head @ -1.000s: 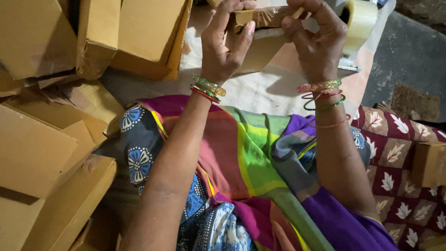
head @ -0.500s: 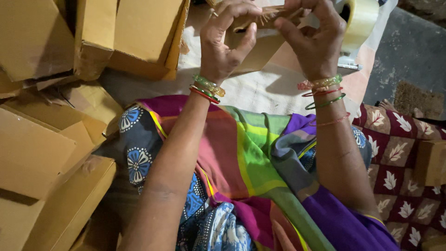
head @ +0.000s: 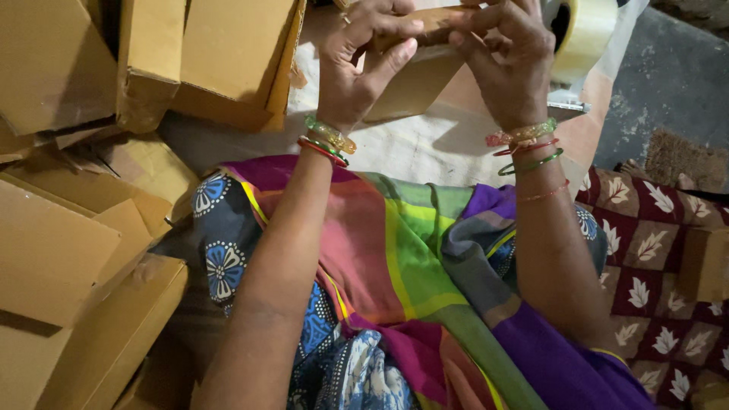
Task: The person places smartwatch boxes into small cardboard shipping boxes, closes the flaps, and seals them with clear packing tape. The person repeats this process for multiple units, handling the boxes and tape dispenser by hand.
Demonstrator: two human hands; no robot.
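Note:
Both hands are raised at the top of the head view, holding a brown cardboard box [head: 416, 80] between them. My left hand [head: 357, 64] grips its left side, thumb pressed on the near face. My right hand [head: 507, 64] closes over its right end with the fingers curled on top. Bangles ring both wrists. A roll of clear packing tape [head: 585, 34] on a dispenser stands just right of my right hand. My lap is covered by a multicoloured striped cloth [head: 402, 250].
Several folded brown cardboard boxes [head: 83, 228] are piled along the left and at the top left [head: 228, 61]. A pale mat [head: 425, 148] lies under the hands. A maroon leaf-patterned cloth [head: 653, 258] lies at right, beside grey floor [head: 668, 91].
My hands have shifted slightly on the box; the left thumb now presses the near face and the right fingers fold over its top edge.

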